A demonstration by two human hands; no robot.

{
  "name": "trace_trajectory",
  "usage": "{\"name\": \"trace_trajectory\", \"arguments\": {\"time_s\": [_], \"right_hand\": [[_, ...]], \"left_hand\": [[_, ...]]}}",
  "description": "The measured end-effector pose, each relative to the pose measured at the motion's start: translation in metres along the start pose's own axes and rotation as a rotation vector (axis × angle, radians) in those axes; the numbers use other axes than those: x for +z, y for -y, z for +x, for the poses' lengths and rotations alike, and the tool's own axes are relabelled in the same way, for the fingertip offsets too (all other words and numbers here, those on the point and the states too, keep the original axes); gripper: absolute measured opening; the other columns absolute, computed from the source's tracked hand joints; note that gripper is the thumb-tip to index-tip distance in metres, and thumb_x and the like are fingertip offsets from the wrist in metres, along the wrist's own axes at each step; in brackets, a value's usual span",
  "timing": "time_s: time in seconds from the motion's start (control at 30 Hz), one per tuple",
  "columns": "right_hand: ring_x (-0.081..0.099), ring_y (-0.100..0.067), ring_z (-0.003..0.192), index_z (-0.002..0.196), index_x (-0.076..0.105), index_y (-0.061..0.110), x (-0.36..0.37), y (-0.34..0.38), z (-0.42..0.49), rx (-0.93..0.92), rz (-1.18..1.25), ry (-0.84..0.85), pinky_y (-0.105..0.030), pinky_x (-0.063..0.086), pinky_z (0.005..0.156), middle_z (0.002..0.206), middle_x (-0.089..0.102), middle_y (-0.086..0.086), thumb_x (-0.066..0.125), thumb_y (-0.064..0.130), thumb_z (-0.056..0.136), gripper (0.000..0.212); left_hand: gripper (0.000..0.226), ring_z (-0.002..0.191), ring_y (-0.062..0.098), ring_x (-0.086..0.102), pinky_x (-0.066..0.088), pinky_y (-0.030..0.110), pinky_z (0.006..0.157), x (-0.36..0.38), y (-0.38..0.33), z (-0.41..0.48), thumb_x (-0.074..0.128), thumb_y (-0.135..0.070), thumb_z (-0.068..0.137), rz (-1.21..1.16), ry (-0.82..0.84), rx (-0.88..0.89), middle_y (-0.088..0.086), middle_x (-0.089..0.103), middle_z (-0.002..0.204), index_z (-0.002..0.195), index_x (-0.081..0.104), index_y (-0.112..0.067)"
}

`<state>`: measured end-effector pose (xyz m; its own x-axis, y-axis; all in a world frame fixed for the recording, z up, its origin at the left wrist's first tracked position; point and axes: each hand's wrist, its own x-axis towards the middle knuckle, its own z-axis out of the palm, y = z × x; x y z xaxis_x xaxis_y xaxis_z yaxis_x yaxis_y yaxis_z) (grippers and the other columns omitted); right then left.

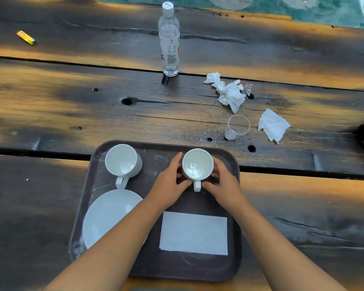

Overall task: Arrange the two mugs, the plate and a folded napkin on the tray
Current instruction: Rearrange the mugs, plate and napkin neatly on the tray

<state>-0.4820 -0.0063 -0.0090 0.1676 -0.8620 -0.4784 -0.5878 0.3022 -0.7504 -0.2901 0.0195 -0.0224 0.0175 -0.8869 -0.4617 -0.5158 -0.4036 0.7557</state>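
1. I am cupping the right mug (197,166) at the far right of the tray (233,206), my left hand (170,183) and right hand (223,182) both closing on its sides (handle pointing near, between my thumbs).
2. The left mug (123,160) is sitting far left, the plate (108,215) near left.
3. The folded napkin (193,233) is lying flat, near right.
4. The tray is resting on the wooden counter (51,97).

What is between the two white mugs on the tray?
The left hand, cupping the right mug; from there to the left mug only bare tray shows in the head view.
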Motion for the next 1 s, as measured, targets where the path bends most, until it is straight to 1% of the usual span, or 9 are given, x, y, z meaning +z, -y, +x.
{"name": "trace_trajectory", "arguments": {"time_s": [0.17, 0.33, 0.43, 0.5, 0.6, 0.7, 0.87, 0.93, 1.0], "right_hand": [[0.058, -0.016, 0.126, 0.142, 0.051, 0.02, 0.005, -0.005, -0.024, 0.052, -0.114, -0.029, -0.034, 0.049, 0.104, 0.141, 0.059, 0.0, 0.072, 0.017, 0.091, 0.056], [0.061, -0.015, 0.118, 0.135, 0.058, 0.019, 0.023, -0.004, -0.066, 0.035, -0.162, -0.018, -0.03, 0.05, 0.097, 0.133, 0.062, 0.001, 0.067, 0.022, 0.094, 0.042], [0.063, -0.015, 0.111, 0.132, 0.06, 0.018, 0.038, 0.0, -0.083, 0.016, -0.205, 0.018, -0.033, 0.052, 0.096, 0.128, 0.063, 0.001, 0.067, 0.022, 0.094, 0.038], [0.064, -0.014, 0.103, 0.128, 0.062, 0.017, 0.05, 0.004, -0.089, 0.005, -0.214, 0.046, -0.029, 0.051, 0.092, 0.123, 0.065, 0.0, 0.068, 0.019, 0.093, 0.036], [0.064, -0.013, 0.093, 0.121, 0.063, 0.019, 0.073, 0.015, -0.094, -0.007, -0.227, 0.099, -0.026, 0.049, 0.081, 0.114, 0.066, 0.003, 0.067, 0.021, 0.093, 0.029], [0.063, -0.012, 0.09, 0.121, 0.062, 0.022, 0.098, 0.027, -0.096, -0.02, -0.243, 0.14, -0.023, 0.046, 0.074, 0.11, 0.065, 0.007, 0.066, 0.024, 0.093, 0.028], [0.063, -0.015, 0.091, 0.119, 0.063, 0.02, 0.133, 0.044, -0.094, -0.003, -0.286, 0.141, -0.028, 0.051, 0.075, 0.101, 0.065, 0.008, 0.066, 0.023, 0.09, 0.03], [0.062, -0.017, 0.085, 0.117, 0.061, 0.019, 0.141, 0.047, -0.093, 0.007, -0.326, 0.102, -0.028, 0.051, 0.066, 0.092, 0.064, 0.009, 0.066, 0.024, 0.09, 0.028], [0.062, -0.017, 0.083, 0.118, 0.059, 0.019, 0.149, 0.049, -0.092, 0.026, -0.356, 0.069, -0.031, 0.05, 0.066, 0.085, 0.062, 0.011, 0.065, 0.024, 0.091, 0.028]], "left_hand": [[0.075, 0.121, 0.014, 0.058, 0.049, 0.031, 0.098, -0.008, 0.009, -0.025, 0.069, -0.029, 0.09, 0.037, -0.025, -0.058, -0.001, 0.051, 0.147, 0.153, 0.028, -0.034], [0.065, 0.129, 0.015, 0.053, 0.047, 0.035, 0.105, -0.011, 0.023, -0.066, 0.066, -0.03, 0.092, 0.092, -0.032, -0.035, -0.001, 0.052, 0.146, 0.15, 0.037, -0.031], [0.056, 0.131, 0.014, 0.051, 0.044, 0.033, 0.107, -0.016, 0.034, -0.092, 0.064, -0.031, 0.093, 0.115, -0.062, -0.034, -0.004, 0.052, 0.146, 0.145, 0.045, -0.027], [0.048, 0.128, 0.014, 0.052, 0.042, 0.029, 0.105, -0.025, 0.044, -0.108, 0.063, -0.03, 0.094, 0.14, -0.09, -0.041, -0.005, 0.055, 0.142, 0.14, 0.051, -0.025], [0.04, 0.111, 0.011, 0.057, 0.042, 0.022, 0.094, -0.046, 0.061, -0.124, 0.063, -0.025, 0.094, 0.159, -0.128, -0.063, -0.004, 0.06, 0.132, 0.133, 0.056, -0.024], [0.039, 0.097, 0.009, 0.054, 0.038, 0.02, 0.086, -0.07, 0.082, -0.137, 0.063, -0.022, 0.094, 0.197, -0.16, -0.111, -0.001, 0.062, 0.127, 0.132, 0.056, -0.02], [0.037, 0.097, 0.014, 0.054, 0.038, 0.022, 0.085, -0.104, 0.113, -0.147, 0.062, -0.017, 0.093, 0.202, -0.24, -0.158, 0.003, 0.06, 0.124, 0.13, 0.058, -0.016], [0.039, 0.105, 0.02, 0.055, 0.039, 0.023, 0.088, -0.115, 0.123, -0.149, 0.062, -0.014, 0.093, 0.209, -0.268, -0.171, 0.005, 0.057, 0.126, 0.132, 0.057, -0.013], [0.04, 0.113, 0.023, 0.054, 0.043, 0.028, 0.092, -0.123, 0.131, -0.149, 0.061, -0.014, 0.092, 0.219, -0.262, -0.181, 0.005, 0.055, 0.124, 0.132, 0.056, -0.013]]}}
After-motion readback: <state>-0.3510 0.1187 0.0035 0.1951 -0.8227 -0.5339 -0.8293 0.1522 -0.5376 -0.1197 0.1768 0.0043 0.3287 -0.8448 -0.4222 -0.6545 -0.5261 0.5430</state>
